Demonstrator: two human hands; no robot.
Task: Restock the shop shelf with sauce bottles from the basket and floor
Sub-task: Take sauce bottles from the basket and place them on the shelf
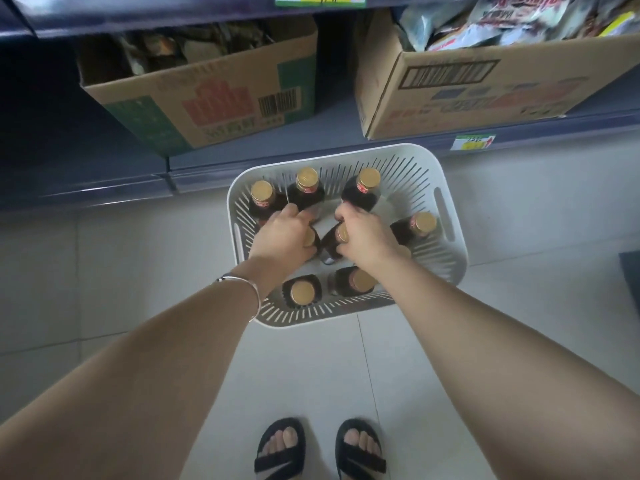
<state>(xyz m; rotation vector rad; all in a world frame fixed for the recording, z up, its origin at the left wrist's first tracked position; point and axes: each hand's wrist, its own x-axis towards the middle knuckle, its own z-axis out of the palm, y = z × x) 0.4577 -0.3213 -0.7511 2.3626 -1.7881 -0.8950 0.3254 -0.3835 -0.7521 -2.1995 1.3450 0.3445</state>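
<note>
A white slatted basket (434,174) stands on the tiled floor in front of the blue shop shelf (332,126). Several dark sauce bottles with gold caps stand upright in it, such as one at the near edge (302,292) and one at the far side (307,183). My left hand (285,237) is closed around the neck of a middle bottle whose cap (309,239) shows at my palm. My right hand (363,233) grips the neighbouring middle bottle (330,244), which leans slightly.
Two open cardboard boxes sit on the bottom shelf: one with green and red print (214,105) on the left, one holding packets (485,88) on the right. Bare shelf lies between them. My sandalled feet (320,448) stand on the floor tiles behind the basket.
</note>
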